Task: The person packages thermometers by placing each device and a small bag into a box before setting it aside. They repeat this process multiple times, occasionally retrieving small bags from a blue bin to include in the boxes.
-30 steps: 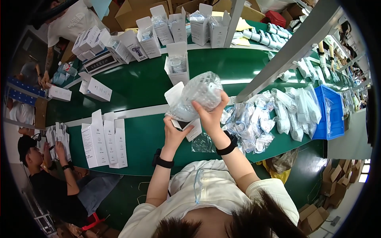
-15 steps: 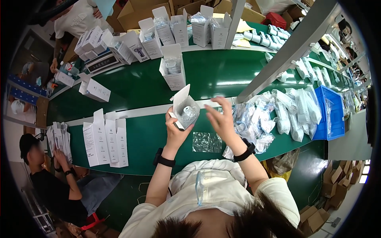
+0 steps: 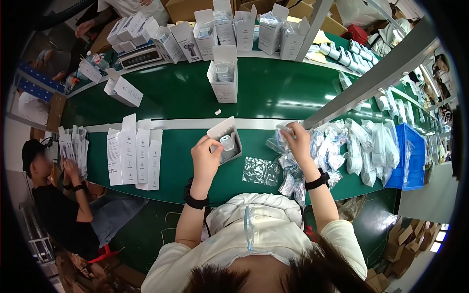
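Note:
In front of me an open white box [image 3: 231, 157] stands on the green bench, its flap raised. Inside sits a clear plastic piece with a white fitting [image 3: 227, 141]. My left hand [image 3: 205, 155] is closed at the box's left side, thumb and finger pinched over its rim beside that piece. Off to the right, my right hand [image 3: 299, 141] pinches a small clear plastic packet [image 3: 281, 138] at the edge of a heap of similar packets [image 3: 326, 145]. The contents of that packet are hard to make out. A flat clear bag [image 3: 261, 171] lies between my hands.
Flat white cartons [image 3: 134, 158] lie at left; a person [image 3: 61, 195] handles more beyond them. Several filled open boxes [image 3: 224, 80] stand across the bench. A grey post [image 3: 361, 78] slants up at right, near long wrapped parts [image 3: 373, 149] and a blue bin [image 3: 408, 156].
The box has come down from my left hand's hold onto the bench. My right hand has moved right to the heap and closed on a packet. The whole view has shifted slightly.

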Tool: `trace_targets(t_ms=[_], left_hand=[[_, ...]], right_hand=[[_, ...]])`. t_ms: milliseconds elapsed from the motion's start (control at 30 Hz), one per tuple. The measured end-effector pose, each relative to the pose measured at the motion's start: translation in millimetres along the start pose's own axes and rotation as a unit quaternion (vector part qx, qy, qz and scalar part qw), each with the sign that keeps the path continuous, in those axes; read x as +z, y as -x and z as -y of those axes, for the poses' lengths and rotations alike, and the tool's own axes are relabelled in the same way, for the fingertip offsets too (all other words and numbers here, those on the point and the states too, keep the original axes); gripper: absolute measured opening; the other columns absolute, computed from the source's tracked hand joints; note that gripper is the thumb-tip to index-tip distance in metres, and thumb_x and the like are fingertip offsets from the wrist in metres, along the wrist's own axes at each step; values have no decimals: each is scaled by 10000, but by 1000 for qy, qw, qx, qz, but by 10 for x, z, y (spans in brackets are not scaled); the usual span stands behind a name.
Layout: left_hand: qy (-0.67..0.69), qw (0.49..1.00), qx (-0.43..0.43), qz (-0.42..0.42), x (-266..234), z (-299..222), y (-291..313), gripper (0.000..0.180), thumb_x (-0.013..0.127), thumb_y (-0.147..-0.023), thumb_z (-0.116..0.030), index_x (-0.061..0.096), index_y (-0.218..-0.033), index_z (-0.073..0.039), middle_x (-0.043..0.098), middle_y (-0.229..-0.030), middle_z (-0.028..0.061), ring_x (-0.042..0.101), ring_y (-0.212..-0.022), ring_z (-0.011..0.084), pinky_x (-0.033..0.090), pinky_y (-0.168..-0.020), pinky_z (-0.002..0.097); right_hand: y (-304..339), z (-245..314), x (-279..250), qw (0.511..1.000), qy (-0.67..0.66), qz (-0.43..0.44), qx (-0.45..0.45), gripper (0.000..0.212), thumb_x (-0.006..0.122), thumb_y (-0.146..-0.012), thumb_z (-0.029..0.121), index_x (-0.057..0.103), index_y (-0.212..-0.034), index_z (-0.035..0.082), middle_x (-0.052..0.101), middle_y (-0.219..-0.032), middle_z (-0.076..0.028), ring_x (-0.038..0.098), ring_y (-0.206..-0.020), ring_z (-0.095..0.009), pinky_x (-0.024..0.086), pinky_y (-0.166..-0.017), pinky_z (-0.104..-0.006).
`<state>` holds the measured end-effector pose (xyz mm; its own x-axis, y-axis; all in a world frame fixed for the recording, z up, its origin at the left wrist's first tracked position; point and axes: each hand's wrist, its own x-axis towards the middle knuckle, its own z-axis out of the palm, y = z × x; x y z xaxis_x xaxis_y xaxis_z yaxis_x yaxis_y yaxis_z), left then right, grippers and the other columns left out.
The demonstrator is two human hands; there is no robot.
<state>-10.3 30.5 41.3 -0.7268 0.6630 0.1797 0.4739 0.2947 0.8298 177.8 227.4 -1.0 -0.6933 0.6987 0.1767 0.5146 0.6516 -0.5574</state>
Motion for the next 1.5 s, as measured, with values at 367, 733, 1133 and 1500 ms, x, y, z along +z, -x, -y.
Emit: trace_targets(t_ms=[367,733,1133,1500], left_hand=[[41,999,-28,-12,29,33,-145,78,649,-636,26,586,-679,31,571,-629,93,478,-472,136,366,-462,248],[75,994,-40,-69,54,210,-85,76,647,-631,44,593,-684,39,535,-587,19,396,-477,56,300,-443,207],[111,991,-43,-62,45,266,-86,104,661,-639,29,580,-703,38,608,-713,68,482,-502,117,377,-474,234],[-139,961,82,-224,-684,418,-185,399,718,-667,-123,534,-1012,-41,428,-1255,158,355,-1198,346,304,-963,441]], right_hand=[[-191,1129,271,881,-73,-13,-468,208,658,-711,126,589,-887,40,583,-969,-86,554,-863,-227,449,-776,-344],[-210,1149,227,876,9,71,-477,209,611,-679,152,582,-872,75,564,-947,-32,512,-888,-203,348,-885,-375],[-244,1111,292,900,-42,99,-423,203,682,-650,183,576,-796,91,564,-765,-9,508,-871,-221,326,-937,-461],[-139,736,474,927,-152,66,-336,730,775,-589,274,436,-1207,84,409,-1216,-125,360,-1168,-298,235,-1028,-461]])
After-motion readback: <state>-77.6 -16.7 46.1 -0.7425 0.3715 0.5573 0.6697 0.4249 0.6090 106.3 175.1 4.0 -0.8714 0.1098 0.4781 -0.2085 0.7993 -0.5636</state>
